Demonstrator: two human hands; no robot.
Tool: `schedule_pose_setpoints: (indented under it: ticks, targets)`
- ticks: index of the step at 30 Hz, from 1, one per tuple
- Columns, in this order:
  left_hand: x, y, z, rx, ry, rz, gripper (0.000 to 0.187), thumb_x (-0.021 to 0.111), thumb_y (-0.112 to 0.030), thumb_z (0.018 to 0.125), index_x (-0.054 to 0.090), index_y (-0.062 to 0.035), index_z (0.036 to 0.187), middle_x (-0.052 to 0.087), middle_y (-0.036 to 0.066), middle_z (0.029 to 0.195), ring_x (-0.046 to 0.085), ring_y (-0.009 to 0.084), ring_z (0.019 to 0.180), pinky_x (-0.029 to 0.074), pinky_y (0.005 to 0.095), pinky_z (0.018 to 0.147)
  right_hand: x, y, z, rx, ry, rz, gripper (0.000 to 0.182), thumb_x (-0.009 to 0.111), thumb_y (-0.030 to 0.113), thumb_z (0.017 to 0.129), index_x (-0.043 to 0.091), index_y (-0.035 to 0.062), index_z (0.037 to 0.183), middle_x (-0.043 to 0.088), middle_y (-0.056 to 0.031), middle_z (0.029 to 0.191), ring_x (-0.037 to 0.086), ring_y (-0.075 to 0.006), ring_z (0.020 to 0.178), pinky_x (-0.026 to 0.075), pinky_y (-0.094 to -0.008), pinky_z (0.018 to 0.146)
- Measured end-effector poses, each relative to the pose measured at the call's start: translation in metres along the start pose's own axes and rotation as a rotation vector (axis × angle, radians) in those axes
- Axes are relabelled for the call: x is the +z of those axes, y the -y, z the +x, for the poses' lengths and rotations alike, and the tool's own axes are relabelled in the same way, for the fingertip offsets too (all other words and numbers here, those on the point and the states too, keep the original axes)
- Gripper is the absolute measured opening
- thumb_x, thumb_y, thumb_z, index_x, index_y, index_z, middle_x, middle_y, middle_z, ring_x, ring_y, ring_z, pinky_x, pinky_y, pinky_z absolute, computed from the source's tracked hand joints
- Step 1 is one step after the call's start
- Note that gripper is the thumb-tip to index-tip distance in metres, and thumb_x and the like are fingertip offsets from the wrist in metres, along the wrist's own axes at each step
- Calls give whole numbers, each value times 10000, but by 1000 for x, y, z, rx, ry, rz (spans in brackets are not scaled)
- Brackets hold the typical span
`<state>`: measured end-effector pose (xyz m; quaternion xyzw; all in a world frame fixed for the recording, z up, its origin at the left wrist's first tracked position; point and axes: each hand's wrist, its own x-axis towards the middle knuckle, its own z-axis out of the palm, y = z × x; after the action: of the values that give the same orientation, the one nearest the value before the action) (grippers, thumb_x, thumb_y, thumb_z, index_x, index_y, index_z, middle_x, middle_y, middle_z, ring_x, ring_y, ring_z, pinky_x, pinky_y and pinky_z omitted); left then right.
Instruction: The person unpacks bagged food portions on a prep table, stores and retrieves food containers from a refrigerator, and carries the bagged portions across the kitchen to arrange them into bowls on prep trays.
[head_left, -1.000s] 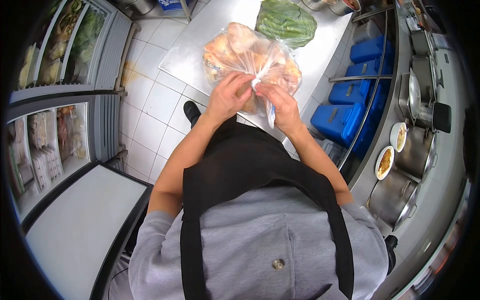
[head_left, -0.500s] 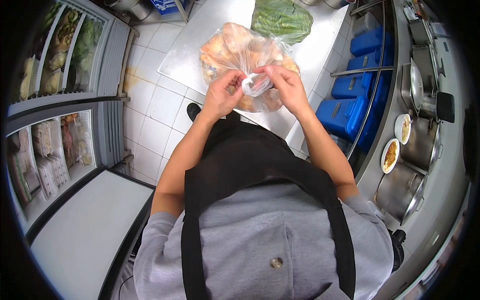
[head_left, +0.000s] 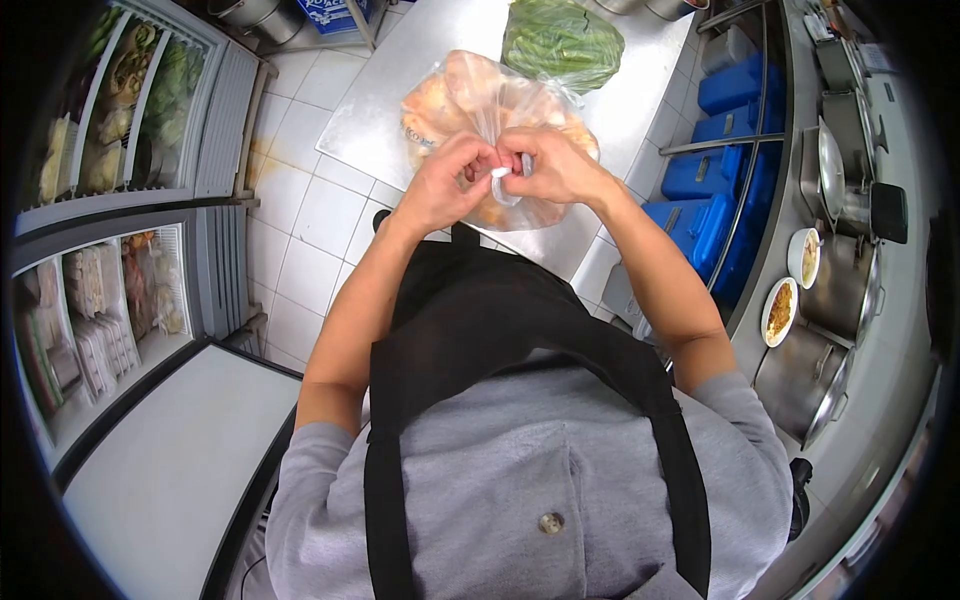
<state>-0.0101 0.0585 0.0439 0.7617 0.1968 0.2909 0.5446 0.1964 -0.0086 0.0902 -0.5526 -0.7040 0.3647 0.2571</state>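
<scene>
A clear plastic bag (head_left: 475, 82) full of pale orange pieces, perhaps raw meat, lies on the steel table (head_left: 365, 108). Its gathered neck points toward my body. My left hand (head_left: 452, 180) pinches the twisted plastic from the left side. From the right, my right hand (head_left: 545, 168) has its fingers closed on the same neck, and a small white loop of plastic shows between the two hands. Behind this bag and to the right sits another clear bag (head_left: 562, 45) with long green vegetables inside.
At the left stand open fridge shelves (head_left: 120, 110) with produce and packets, above a pale fridge door (head_left: 185, 460). Blue lidded bins (head_left: 685, 225) line a rack on the right. Two white bowls of food (head_left: 779, 312) and steel pots (head_left: 800, 375) are on the right counter.
Both hands have come closer together at the bag's neck. The wide loop of plastic between them has become smaller and tighter, and my right elbow has swung outward.
</scene>
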Motion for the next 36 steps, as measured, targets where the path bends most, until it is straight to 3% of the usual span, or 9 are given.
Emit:
schedule_pose_setpoints:
  ticks: [10, 13, 15, 21, 26, 29, 31, 33, 36]
  targets:
    - [2, 7, 7, 48, 29, -56, 197, 654, 84, 816, 582, -26, 962, 549, 44, 969, 580, 139, 854, 495, 273, 770, -9, -8, 0, 149, 24, 341, 144, 724, 98, 764, 595, 54, 809, 571, 24, 767, 544, -87, 774, 460, -286, 710]
    - [20, 16, 7, 18, -96, -185, 166, 649, 63, 831, 567, -25, 946, 540, 38, 947, 566, 131, 829, 493, 276, 747, 8, -22, 1, 189, -159, 402, 90, 704, 66, 825, 619, 37, 832, 636, -2, 851, 594, -80, 737, 488, -249, 709]
    - [32, 17, 8, 6, -198, -271, 147, 653, 42, 832, 565, -22, 931, 541, 35, 908, 556, 126, 782, 493, 279, 712, 22, -29, 4, 413, -450, 900, 29, 664, 39, 898, 639, 23, 899, 673, -49, 877, 656, -112, 746, 546, -259, 700]
    - [22, -9, 15, -167, -339, -539, 306, 667, 23, 849, 589, -40, 1138, 591, 25, 1052, 552, 96, 891, 499, 260, 762, 19, 14, -16, 312, -269, 707, 83, 629, 77, 978, 634, -6, 987, 681, -66, 832, 675, -136, 702, 581, -282, 615]
    - [-14, -30, 20, 18, 32, 77, 562, 689, -29, 851, 572, -107, 1394, 637, 41, 1111, 599, 171, 947, 505, 301, 836, -2, 30, -28, 322, -164, 1068, 124, 568, 81, 1008, 634, -11, 1057, 698, -116, 888, 689, -174, 699, 594, -291, 618]
    - [-9, -7, 25, 116, -126, 327, 317, 702, -92, 873, 658, -62, 1186, 665, 40, 989, 590, 176, 898, 483, 304, 783, -15, 34, -19, 7, -351, 1473, 199, 587, 66, 996, 616, 9, 1184, 711, -179, 1110, 689, -184, 799, 571, -335, 758]
    - [-15, -9, 37, 147, -197, 451, 239, 697, -107, 898, 656, -47, 1126, 665, 16, 939, 575, 138, 858, 469, 290, 725, -23, 11, -12, -78, -488, 1377, 207, 606, 68, 987, 619, 19, 1187, 704, -182, 1133, 687, -189, 910, 557, -340, 827]
    - [-26, -28, 55, -278, -224, -132, 137, 664, -179, 972, 656, -42, 986, 625, -41, 819, 544, 69, 748, 447, 261, 665, -26, 13, -7, -1, -674, 921, 306, 693, 107, 938, 610, 20, 1219, 698, -154, 1167, 649, -232, 1130, 504, -351, 965]
    - [-41, -59, 82, -125, -180, -123, 183, 627, -218, 1013, 656, -43, 971, 587, -70, 798, 506, 26, 705, 429, 237, 631, -6, 37, 4, 4, -584, 279, 329, 713, 105, 899, 620, 3, 1198, 676, -134, 1200, 645, -270, 1079, 488, -354, 974]
